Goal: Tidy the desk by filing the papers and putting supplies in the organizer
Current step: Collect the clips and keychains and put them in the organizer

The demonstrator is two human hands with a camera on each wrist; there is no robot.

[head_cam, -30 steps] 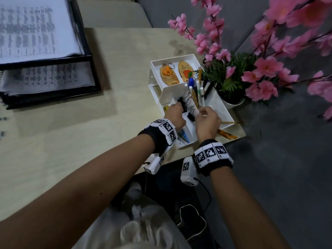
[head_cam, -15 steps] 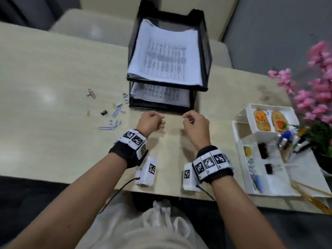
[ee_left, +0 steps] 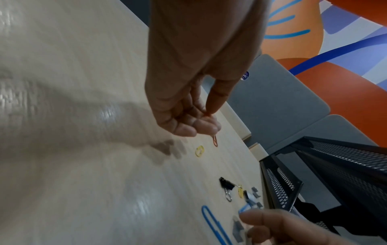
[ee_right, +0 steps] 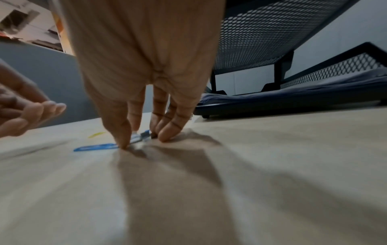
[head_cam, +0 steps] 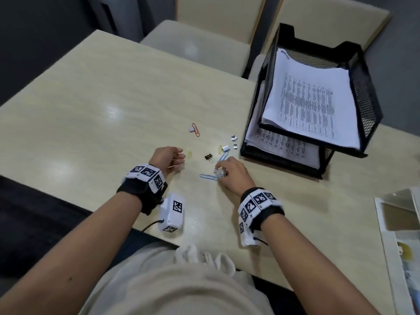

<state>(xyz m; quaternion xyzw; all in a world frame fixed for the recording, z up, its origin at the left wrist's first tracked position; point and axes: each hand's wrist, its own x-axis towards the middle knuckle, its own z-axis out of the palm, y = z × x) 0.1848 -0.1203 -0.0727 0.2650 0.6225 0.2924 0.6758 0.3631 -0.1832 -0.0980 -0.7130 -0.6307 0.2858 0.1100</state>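
Note:
Loose supplies lie on the desk [head_cam: 102, 114]: a red paper clip [head_cam: 196, 130], a yellow clip [head_cam: 190, 154], a black binder clip [head_cam: 208, 157], two blue clips [head_cam: 208, 177] and grey staple strips [head_cam: 234, 138]. My right hand [head_cam: 219, 172] has its fingertips down on the desk and pinches a small silver staple strip [ee_right: 142, 136], with the thumb [ee_right: 123, 144] at the end of a blue clip [ee_right: 96, 147]. My left hand [head_cam: 179, 160] hovers just left of the yellow clip with fingers curled. Its thumb meets the index finger [ee_left: 209, 119] on a thin orange piece that I cannot identify.
A black mesh two-tier tray [head_cam: 363, 71] with printed papers [head_cam: 313, 103] stands right of the clips. The white organizer [head_cam: 384, 226] shows at the right edge. Chairs [head_cam: 200, 42] stand beyond the far edge of the desk. Bare desk surface stretches to the left.
Both hands left the organizer and moved left to the scattered clips. The right hand has dropped onto the desk and taken a staple strip. The view swung left with them.

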